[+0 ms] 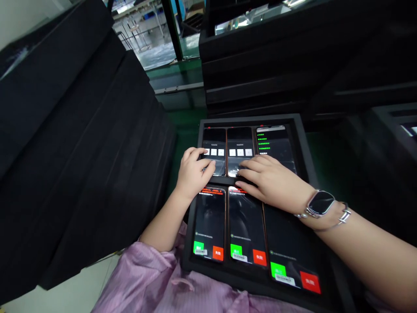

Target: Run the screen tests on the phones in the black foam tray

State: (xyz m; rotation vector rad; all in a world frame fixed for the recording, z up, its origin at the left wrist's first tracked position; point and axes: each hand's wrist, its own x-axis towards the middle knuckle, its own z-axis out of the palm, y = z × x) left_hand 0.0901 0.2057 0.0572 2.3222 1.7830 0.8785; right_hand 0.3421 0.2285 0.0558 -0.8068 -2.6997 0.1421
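Observation:
Several lit smartphones lie in two rows in a black foam tray (308, 152). My left hand (193, 169) rests over the upper left phone (219, 138), fingers apart, a fingertip at one of its white on-screen squares. My right hand (265, 176) spreads over the upper middle phone (240, 135), its fingers near the lower screen, and partly covers the upper right phone (276, 141), which shows green text lines. Below, the lower left phone (210, 217), lower middle phone (246, 217) and lower right phone (286, 234) each show a green and a red button.
A tall stack of black trays (74, 143) leans along the left side. More stacked black trays (276, 65) stand behind, and another black tray (391, 117) is at the right. Beneath is a green surface (185, 117). Stools (138, 37) show in the background.

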